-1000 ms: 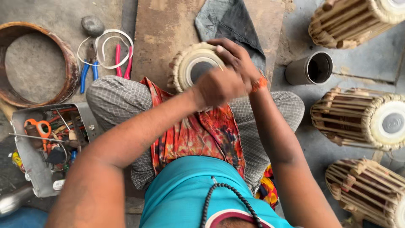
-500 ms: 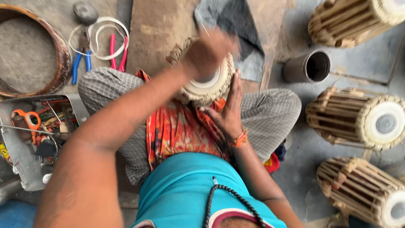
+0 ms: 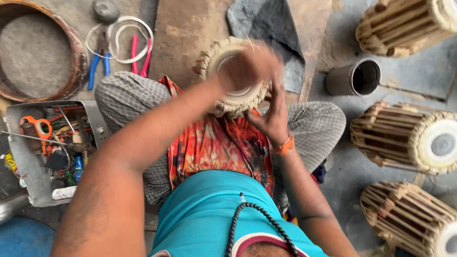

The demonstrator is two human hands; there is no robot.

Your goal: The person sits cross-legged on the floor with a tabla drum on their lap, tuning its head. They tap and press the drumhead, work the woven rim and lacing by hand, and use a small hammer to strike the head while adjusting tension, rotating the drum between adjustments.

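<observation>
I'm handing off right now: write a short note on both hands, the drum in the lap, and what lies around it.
Left hand: blurred in motion, on top of the small drum, over its head; grip cannot be told.
Right hand: open, palm against the drum's right side, steadying it.
The drum stands in the lap on an orange cloth, its woven rim facing up.
Nearby: tray of tools at left, pliers and a white cord loop beyond the knee, metal cup and three finished drums at right.
Done and left: no tool in either hand; progress on the drum head cannot be told.
</observation>
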